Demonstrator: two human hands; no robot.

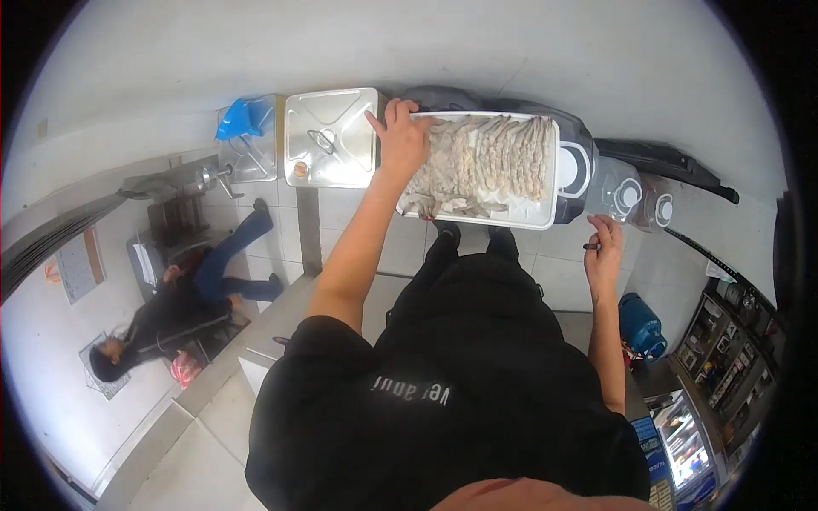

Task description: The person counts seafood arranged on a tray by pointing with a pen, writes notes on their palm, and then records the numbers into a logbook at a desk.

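Observation:
A white tray holds rows of pale, greyish pieces that look like shrimp or coated food. My left hand lies over the tray's left end with its fingers spread, next to a square metal tin. To the right of the tray, my right hand is closed round a small dark object, too small to name. Large clear bottles with white caps stand just beyond that hand.
Another metal tin with a blue item stands at the left. A seated person is farther left. A blue gas cylinder is at the right, near shelves and a lit screen or display.

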